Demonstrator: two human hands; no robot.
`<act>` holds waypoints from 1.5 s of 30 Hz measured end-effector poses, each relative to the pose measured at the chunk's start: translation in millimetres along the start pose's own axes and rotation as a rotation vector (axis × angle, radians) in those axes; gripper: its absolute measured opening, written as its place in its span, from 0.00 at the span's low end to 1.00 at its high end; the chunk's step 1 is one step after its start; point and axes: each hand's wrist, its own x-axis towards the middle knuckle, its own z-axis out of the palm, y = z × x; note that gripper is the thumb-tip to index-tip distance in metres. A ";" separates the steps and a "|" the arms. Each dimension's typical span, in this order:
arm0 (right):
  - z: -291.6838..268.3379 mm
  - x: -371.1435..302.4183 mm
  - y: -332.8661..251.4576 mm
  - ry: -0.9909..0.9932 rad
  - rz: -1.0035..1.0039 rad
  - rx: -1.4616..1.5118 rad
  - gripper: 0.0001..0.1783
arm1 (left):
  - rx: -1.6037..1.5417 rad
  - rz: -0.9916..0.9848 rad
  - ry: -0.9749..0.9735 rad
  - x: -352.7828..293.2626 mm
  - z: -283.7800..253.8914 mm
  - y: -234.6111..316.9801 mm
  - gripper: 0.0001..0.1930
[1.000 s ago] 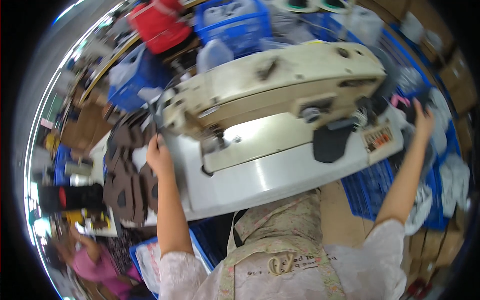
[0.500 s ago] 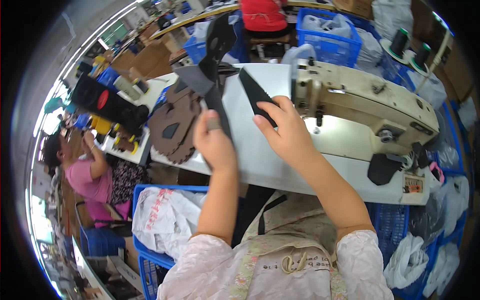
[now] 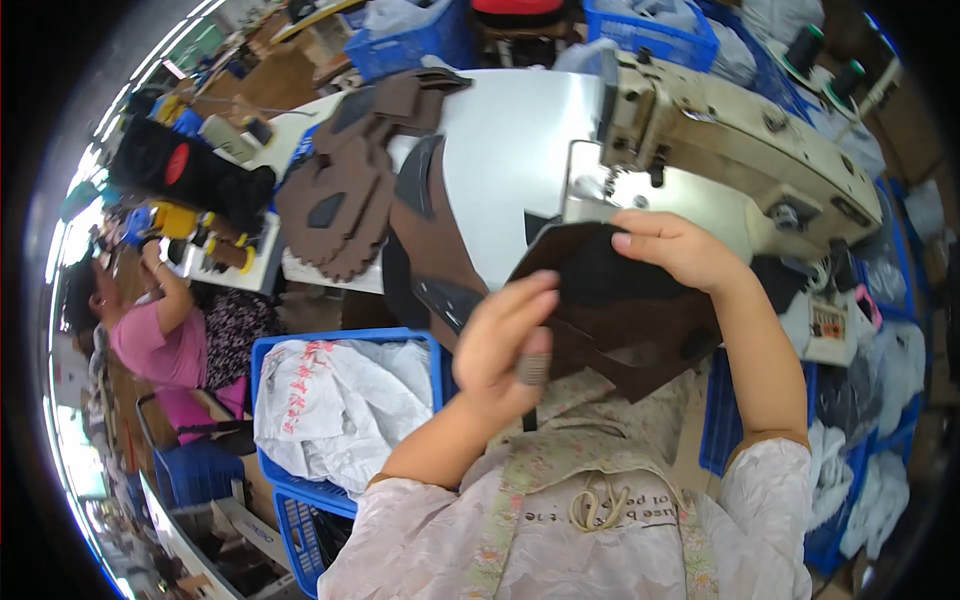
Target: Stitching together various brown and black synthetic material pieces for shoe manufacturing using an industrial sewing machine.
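Observation:
My right hand (image 3: 685, 252) grips the upper edge of a dark brown and black fabric piece (image 3: 630, 300), thumb on top. The piece hangs over the table's front edge, in front of the sewing machine (image 3: 740, 130). My left hand (image 3: 500, 350), somewhat blurred, is just left of that piece with its fingers apart and nothing seen in them. A finger of it wears a ribbed band (image 3: 533, 369). Left of this hand, another brown piece with black patches (image 3: 440, 230) lies across the table. Whether my left fingertips touch the held fabric I cannot tell.
Brown scalloped pieces (image 3: 335, 215) are stacked at the table's left. A blue crate (image 3: 432, 375) with a white bag (image 3: 320, 400) stands below the front edge. Another person in pink (image 3: 165, 340) sits at the far left. Thread cones (image 3: 803, 48) stand at the back right.
The dark strips that were in my hands are no longer seen raised. A larger brown and black piece is now in my right hand near the front edge. Both hands have moved right and nearer.

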 end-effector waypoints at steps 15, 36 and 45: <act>-44.1 -101.7 93.3 0.018 0.449 0.009 0.21 | 0.320 -0.078 -0.493 21.2 61.7 -107.9 0.30; -68.6 -77.3 129.3 0.119 0.532 0.068 0.19 | 0.650 0.012 -0.554 47.3 95.3 -172.2 0.22; -72.1 -108.1 114.5 0.095 0.521 -0.104 0.23 | 0.717 -0.079 -0.553 15.9 110.3 -130.9 0.20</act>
